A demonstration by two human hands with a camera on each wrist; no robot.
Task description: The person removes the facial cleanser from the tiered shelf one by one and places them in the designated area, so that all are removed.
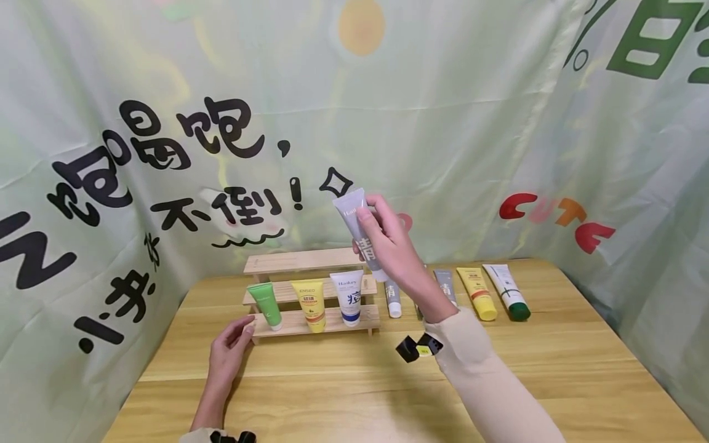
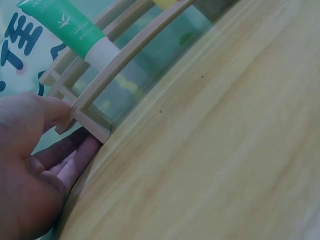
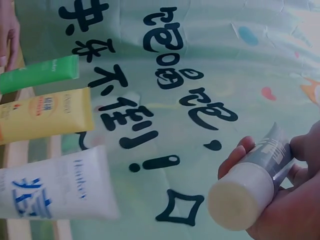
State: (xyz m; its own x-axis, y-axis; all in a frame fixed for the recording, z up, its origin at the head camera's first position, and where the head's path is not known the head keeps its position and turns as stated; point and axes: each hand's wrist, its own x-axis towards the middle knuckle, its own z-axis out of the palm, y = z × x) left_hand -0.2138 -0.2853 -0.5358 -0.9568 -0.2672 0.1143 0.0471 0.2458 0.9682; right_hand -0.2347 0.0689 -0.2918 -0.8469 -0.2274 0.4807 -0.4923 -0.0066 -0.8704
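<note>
My right hand (image 1: 390, 246) grips a grey squeeze tube (image 1: 360, 227) with a white cap, raised above the right end of a stepped wooden rack (image 1: 332, 326). The tube slants, cap end down; in the right wrist view its cap (image 3: 240, 197) faces the camera. At the rack's left end, my left hand (image 1: 229, 344) holds the lowest step's corner, thumb on the edge and fingers around the leg. On that step stand a green tube (image 1: 268, 306), a yellow tube (image 1: 311, 306) and a white-and-blue tube (image 1: 349, 298), all cap down.
Right of the rack, more tubes lie on the wooden table (image 1: 343, 387): a grey tube (image 1: 392, 299), another grey tube (image 1: 445, 285) partly behind my right arm, a yellow tube (image 1: 477, 294) and a white tube with green cap (image 1: 508, 292). A printed curtain (image 1: 443, 123) hangs behind.
</note>
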